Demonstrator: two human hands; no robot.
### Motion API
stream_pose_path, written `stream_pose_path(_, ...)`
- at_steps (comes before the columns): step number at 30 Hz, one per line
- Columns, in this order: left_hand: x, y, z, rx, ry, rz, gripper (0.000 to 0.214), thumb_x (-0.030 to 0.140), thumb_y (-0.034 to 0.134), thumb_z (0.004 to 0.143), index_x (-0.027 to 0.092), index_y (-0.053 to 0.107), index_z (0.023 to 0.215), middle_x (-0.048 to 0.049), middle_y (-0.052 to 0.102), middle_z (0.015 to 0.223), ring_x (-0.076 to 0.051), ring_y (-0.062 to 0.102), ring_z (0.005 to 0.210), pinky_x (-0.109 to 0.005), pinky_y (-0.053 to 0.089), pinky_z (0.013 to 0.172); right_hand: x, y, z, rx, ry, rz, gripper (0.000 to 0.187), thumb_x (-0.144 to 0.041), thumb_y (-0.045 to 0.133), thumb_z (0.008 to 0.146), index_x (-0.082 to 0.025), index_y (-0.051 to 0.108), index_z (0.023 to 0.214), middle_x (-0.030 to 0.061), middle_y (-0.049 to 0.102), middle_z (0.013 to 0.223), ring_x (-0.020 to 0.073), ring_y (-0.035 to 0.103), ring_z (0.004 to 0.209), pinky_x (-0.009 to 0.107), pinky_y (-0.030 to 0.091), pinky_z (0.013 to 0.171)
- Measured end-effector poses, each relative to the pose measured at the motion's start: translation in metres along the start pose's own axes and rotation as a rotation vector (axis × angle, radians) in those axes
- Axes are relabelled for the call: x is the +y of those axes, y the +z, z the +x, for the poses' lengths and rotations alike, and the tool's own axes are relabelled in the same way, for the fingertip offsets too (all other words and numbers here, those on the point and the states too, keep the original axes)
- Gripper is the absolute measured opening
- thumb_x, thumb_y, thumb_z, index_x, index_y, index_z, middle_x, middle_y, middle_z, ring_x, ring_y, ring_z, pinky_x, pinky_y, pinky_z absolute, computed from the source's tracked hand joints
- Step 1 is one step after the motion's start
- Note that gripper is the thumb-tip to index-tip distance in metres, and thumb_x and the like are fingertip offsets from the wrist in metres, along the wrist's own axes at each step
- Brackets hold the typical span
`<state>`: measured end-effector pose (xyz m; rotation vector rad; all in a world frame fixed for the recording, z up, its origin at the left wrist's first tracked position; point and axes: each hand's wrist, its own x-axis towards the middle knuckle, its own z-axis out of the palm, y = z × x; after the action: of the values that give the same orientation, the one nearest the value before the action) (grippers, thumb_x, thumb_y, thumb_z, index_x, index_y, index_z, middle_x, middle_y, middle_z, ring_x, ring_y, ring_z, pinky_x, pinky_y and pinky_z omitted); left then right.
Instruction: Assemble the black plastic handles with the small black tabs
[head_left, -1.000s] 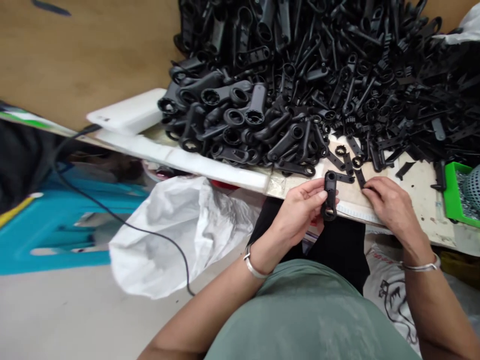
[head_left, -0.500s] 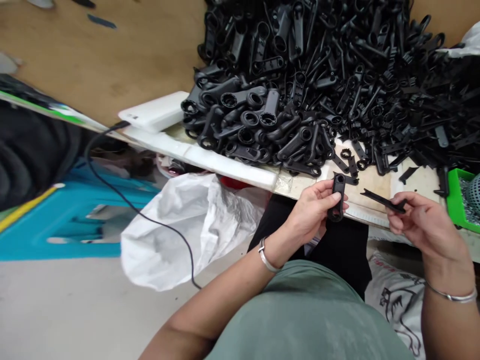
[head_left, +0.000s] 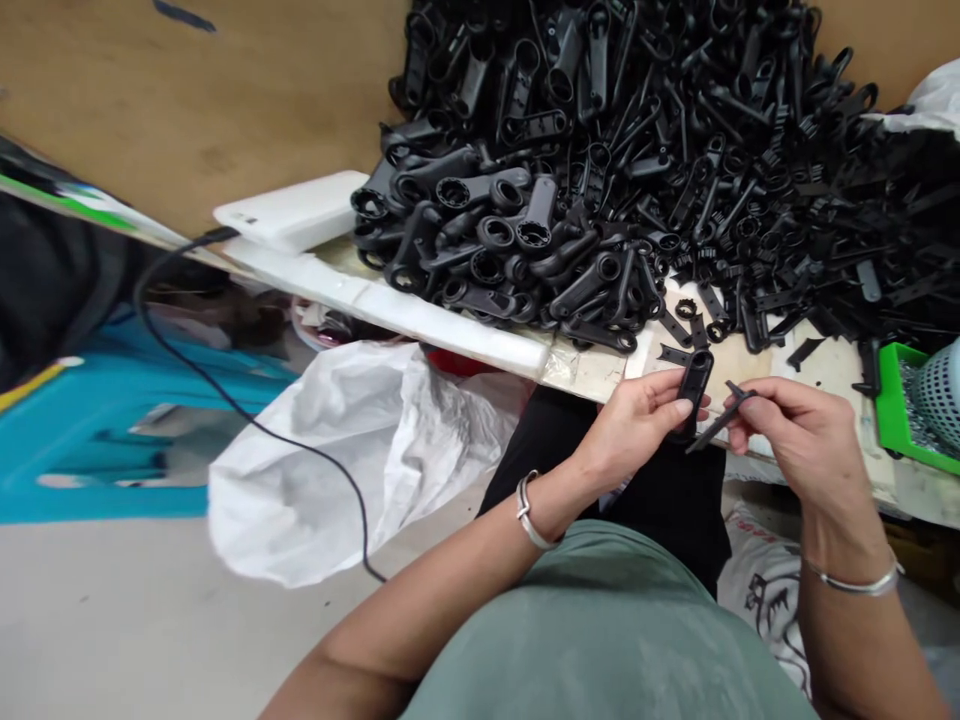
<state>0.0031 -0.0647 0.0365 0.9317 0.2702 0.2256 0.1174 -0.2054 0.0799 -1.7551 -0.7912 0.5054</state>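
My left hand [head_left: 646, 412] grips a black plastic arm-shaped part [head_left: 696, 378] near the bench edge, thumb pressed on its lower half. The part is long and rounded, with a round hole at its upper end. In my right hand [head_left: 795, 420] a thin black plastic strip [head_left: 721, 418] is pinched between thumb and fingers, pointing down and to the left. Its lower tip lies close beside the arm-shaped part; I cannot tell whether they touch. Just beyond my hands, several small black pieces [head_left: 676, 355] and a toothed black ring [head_left: 685, 309] lie on the bench.
A large heap of black plastic parts [head_left: 540, 215] covers the bench. At the right stands a green tray [head_left: 892, 400] with a pale perforated basket [head_left: 941, 395]. A white box [head_left: 292, 210] with a cable sits left; below hangs a white sack [head_left: 322, 460] near a blue stool [head_left: 135, 420].
My right hand has moved left, bringing the strip close to the held part and turning it so it slants downward. My left hand still holds its part, which now leans a little right.
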Motion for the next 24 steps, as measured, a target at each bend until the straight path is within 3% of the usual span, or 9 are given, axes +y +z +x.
stream_pose_path(4,0.001,-0.003,-0.003,-0.048,-0.027,0.029,0.033,0.031,0.068,0.087,0.017,0.074,0.116,-0.0063,0.075,0.092,-0.017,0.068,0.086,-0.028,0.051,0.079,-0.003,0.009,0.011,0.031,-0.061,-0.162,0.015,-0.033,0.073,0.082,-0.021,0.074,0.074,-0.0041,0.058,0.052,0.009,0.049,0.043,0.02,0.041,0.042)
stream_pose_path(9,0.002,-0.007,-0.005,-0.064,-0.038,0.005,0.035,0.036,0.071,0.085,0.019,0.075,0.116,-0.0058,0.075,0.094,-0.015,0.067,0.085,-0.026,0.051,0.077,0.003,0.013,0.017,0.057,-0.056,-0.29,0.027,-0.042,0.072,0.084,-0.02,0.067,0.07,-0.0045,0.053,0.051,0.0096,0.046,0.046,0.023,0.038,0.045)
stream_pose_path(14,0.003,-0.007,-0.004,-0.108,-0.01,0.038,0.034,0.037,0.065,0.09,0.018,0.075,0.116,-0.0062,0.075,0.092,-0.016,0.066,0.087,-0.028,0.052,0.08,0.008,0.015,0.015,0.035,-0.016,-0.307,0.025,-0.046,0.067,0.089,-0.022,0.066,0.094,-0.0044,0.06,0.061,0.0123,0.053,0.049,0.026,0.044,0.051)
stream_pose_path(19,-0.002,-0.005,-0.001,-0.093,0.122,0.09,0.044,0.02,0.073,0.079,0.017,0.07,0.123,-0.0081,0.072,0.122,-0.021,0.065,0.113,-0.033,0.05,0.101,0.005,0.023,0.01,0.133,-0.127,-0.421,0.022,-0.041,0.066,0.091,-0.023,0.069,0.104,-0.0019,0.066,0.074,0.0142,0.059,0.057,0.031,0.051,0.063)
stream_pose_path(24,-0.006,-0.007,0.0,-0.016,0.151,0.197,0.036,0.02,0.067,0.082,0.017,0.073,0.117,-0.0063,0.076,0.108,-0.02,0.067,0.098,-0.034,0.054,0.093,0.01,0.021,0.014,0.052,-0.111,-0.343,0.027,-0.04,0.066,0.091,-0.024,0.071,0.112,0.0022,0.072,0.093,0.0189,0.068,0.078,0.035,0.055,0.075)
